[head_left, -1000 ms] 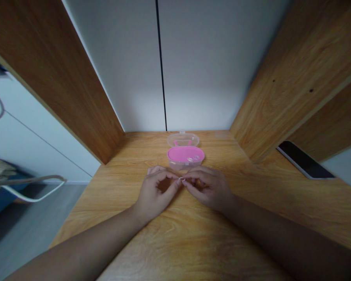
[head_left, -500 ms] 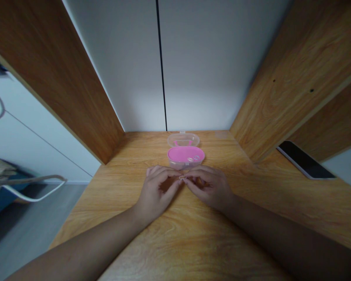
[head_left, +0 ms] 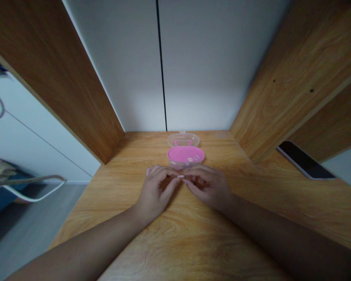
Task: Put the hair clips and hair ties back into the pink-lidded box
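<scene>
Handling under way; the left hand (head_left: pixel 153 190) closes its grip, thumb against forefinger, on a small pale piece (head_left: pixel 180 176); the piece lies between the two hands, over the desk (head_left: pixel 175 242) and just in front of an oval case (head_left: pixel 183 154), whose clear lid (head_left: pixel 175 137) already stands open; the right hand (head_left: pixel 212 188) meets the piece's right end, its hold impossible to tell; release is not yet made; the piece appears thin and whitish, its finer form too small to discern.

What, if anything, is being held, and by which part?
A small pale item, pinched near its left end by the left hand; whether the right hand grips it is unclear.
</scene>
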`<state>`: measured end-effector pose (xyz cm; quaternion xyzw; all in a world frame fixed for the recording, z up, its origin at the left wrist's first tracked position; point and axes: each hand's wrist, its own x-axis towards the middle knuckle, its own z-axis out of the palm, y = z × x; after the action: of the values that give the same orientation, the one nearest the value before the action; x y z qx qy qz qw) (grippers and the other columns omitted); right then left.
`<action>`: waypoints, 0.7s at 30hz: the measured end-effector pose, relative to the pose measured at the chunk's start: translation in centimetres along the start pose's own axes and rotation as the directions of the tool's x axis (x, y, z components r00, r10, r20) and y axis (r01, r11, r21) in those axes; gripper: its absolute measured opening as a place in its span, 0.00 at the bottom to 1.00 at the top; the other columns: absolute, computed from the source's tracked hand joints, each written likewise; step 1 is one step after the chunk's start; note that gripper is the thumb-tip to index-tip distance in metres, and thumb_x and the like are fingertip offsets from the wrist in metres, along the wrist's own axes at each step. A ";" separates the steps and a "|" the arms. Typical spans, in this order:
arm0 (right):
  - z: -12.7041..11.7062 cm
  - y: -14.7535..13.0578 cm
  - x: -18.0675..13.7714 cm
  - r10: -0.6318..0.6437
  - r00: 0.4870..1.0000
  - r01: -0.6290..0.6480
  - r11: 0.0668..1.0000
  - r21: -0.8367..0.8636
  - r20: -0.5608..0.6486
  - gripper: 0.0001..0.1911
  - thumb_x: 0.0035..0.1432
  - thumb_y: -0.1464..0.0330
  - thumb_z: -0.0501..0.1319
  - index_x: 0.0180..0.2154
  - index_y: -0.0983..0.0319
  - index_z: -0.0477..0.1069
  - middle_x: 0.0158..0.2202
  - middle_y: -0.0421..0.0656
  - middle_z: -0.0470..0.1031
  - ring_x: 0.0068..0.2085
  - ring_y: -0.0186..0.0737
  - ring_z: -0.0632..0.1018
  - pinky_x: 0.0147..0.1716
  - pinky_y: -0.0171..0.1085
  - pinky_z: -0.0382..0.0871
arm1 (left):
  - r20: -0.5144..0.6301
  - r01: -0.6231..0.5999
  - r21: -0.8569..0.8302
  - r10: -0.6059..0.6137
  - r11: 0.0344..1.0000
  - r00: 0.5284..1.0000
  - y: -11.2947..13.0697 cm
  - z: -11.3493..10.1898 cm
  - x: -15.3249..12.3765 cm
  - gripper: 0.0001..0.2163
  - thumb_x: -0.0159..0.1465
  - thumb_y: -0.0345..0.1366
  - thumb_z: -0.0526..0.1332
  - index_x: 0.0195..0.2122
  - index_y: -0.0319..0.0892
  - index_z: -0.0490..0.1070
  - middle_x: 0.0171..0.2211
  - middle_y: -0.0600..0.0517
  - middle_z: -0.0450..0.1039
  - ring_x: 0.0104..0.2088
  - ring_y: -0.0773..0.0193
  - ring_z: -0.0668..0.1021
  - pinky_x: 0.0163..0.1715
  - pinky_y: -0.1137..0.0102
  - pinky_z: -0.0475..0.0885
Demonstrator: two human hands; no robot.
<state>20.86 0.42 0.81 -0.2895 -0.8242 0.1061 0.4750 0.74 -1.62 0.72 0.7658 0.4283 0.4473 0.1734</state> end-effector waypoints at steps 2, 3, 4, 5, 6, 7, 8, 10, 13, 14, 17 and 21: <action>0.0 0.0 0.0 -0.001 1.000 0.001 1.000 0.004 0.004 0.08 0.60 0.72 0.65 0.42 0.58 0.75 0.36 0.43 0.81 0.30 0.34 0.79 0.29 0.33 0.74 | 0.000 -0.001 -0.001 0.001 1.000 1.000 0.0 0.0 0.0 0.03 0.68 0.37 0.62 0.40 0.47 0.75 0.40 0.51 0.80 0.42 0.60 0.77 0.47 0.61 0.64; 0.0 0.1 0.0 -0.002 1.000 0.002 1.000 0.006 0.001 0.08 0.60 0.72 0.65 0.42 0.58 0.75 0.37 0.43 0.82 0.30 0.34 0.79 0.29 0.33 0.74 | 0.002 -0.002 -0.001 0.002 1.000 1.000 0.0 0.0 0.0 0.03 0.68 0.37 0.62 0.40 0.47 0.75 0.40 0.51 0.80 0.42 0.60 0.77 0.47 0.61 0.64; 0.0 0.1 0.0 -0.002 1.000 0.002 1.000 0.007 0.000 0.08 0.60 0.72 0.65 0.42 0.58 0.75 0.37 0.43 0.82 0.31 0.34 0.79 0.30 0.33 0.74 | 0.002 -0.004 0.000 0.004 1.000 1.000 0.0 0.0 0.0 0.03 0.68 0.37 0.62 0.40 0.47 0.75 0.40 0.51 0.80 0.42 0.60 0.77 0.46 0.61 0.64; 0.0 0.1 0.0 -0.001 1.000 0.001 1.000 0.005 -0.002 0.08 0.60 0.72 0.65 0.42 0.57 0.75 0.37 0.42 0.81 0.31 0.34 0.79 0.30 0.33 0.74 | 0.002 -0.006 0.001 0.006 1.000 1.000 0.0 0.0 0.0 0.04 0.68 0.37 0.62 0.40 0.46 0.75 0.40 0.51 0.80 0.42 0.60 0.77 0.46 0.61 0.64; 0.0 0.1 -0.1 0.003 1.000 -0.003 1.000 -0.003 -0.004 0.09 0.60 0.72 0.65 0.43 0.57 0.74 0.38 0.42 0.81 0.31 0.34 0.79 0.30 0.33 0.74 | 0.002 -0.007 0.002 0.007 1.000 1.000 0.0 0.0 0.0 0.04 0.68 0.37 0.62 0.40 0.46 0.75 0.40 0.51 0.80 0.42 0.60 0.77 0.46 0.61 0.64; 0.0 0.2 -0.1 0.010 1.000 -0.010 1.000 -0.015 -0.007 0.10 0.60 0.72 0.65 0.44 0.57 0.74 0.38 0.42 0.81 0.31 0.34 0.79 0.30 0.33 0.74 | 0.002 -0.005 0.003 0.005 1.000 1.000 0.0 0.0 0.0 0.04 0.68 0.37 0.62 0.40 0.46 0.75 0.39 0.50 0.80 0.42 0.60 0.77 0.46 0.61 0.64; 0.1 0.2 -0.1 0.015 1.000 -0.016 0.999 -0.029 -0.006 0.12 0.60 0.72 0.65 0.46 0.56 0.74 0.39 0.42 0.81 0.31 0.34 0.80 0.30 0.33 0.74 | 0.005 -0.002 0.003 0.002 1.000 1.000 0.0 0.0 0.0 0.04 0.68 0.38 0.61 0.40 0.46 0.75 0.39 0.50 0.80 0.42 0.59 0.77 0.46 0.61 0.64; 0.1 0.3 -0.2 0.009 1.000 -0.008 0.999 -0.041 0.003 0.16 0.60 0.72 0.65 0.50 0.55 0.72 0.40 0.43 0.81 0.32 0.35 0.80 0.31 0.34 0.75 | 0.009 0.007 0.000 -0.007 1.000 1.000 0.0 0.0 0.0 0.05 0.68 0.38 0.61 0.39 0.46 0.76 0.39 0.50 0.80 0.42 0.59 0.77 0.46 0.61 0.64; 0.1 0.5 -0.3 -0.040 0.999 0.040 0.999 -0.015 0.017 0.18 0.61 0.73 0.65 0.52 0.54 0.71 0.41 0.43 0.81 0.34 0.35 0.81 0.33 0.34 0.76 | 0.011 0.010 -0.007 -0.010 1.000 1.000 -0.1 0.2 0.1 0.04 0.68 0.38 0.62 0.39 0.46 0.76 0.39 0.50 0.80 0.41 0.59 0.77 0.46 0.61 0.64; 0.2 0.5 -0.3 -0.054 0.998 0.055 0.999 -0.004 0.022 0.18 0.61 0.73 0.65 0.52 0.54 0.72 0.42 0.42 0.81 0.35 0.35 0.81 0.34 0.34 0.77 | 0.010 0.008 -0.009 -0.008 1.000 1.000 -0.1 0.2 0.0 0.04 0.68 0.38 0.62 0.39 0.46 0.76 0.39 0.50 0.80 0.41 0.59 0.78 0.46 0.61 0.64; 0.2 0.5 -0.2 -0.063 0.998 0.063 0.998 0.009 0.021 0.15 0.61 0.74 0.64 0.49 0.55 0.74 0.41 0.42 0.81 0.39 0.36 0.81 0.37 0.34 0.77 | 0.009 0.015 -0.009 -0.015 1.000 1.000 -0.4 0.2 0.0 0.05 0.68 0.39 0.62 0.39 0.46 0.76 0.38 0.50 0.80 0.41 0.59 0.78 0.46 0.61 0.65; 0.3 0.5 -0.2 -0.058 0.998 0.058 0.998 0.017 0.007 0.11 0.61 0.73 0.64 0.45 0.56 0.75 0.40 0.43 0.81 0.38 0.36 0.81 0.35 0.33 0.77 | 0.012 0.039 -0.009 -0.039 0.999 0.999 -0.5 0.1 0.0 0.05 0.67 0.39 0.62 0.38 0.47 0.77 0.37 0.51 0.80 0.40 0.59 0.78 0.45 0.61 0.66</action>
<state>20.88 0.75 0.34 -0.2612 -0.8330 0.1003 0.4774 0.59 -1.33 0.37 0.7592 0.4399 0.4413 0.1882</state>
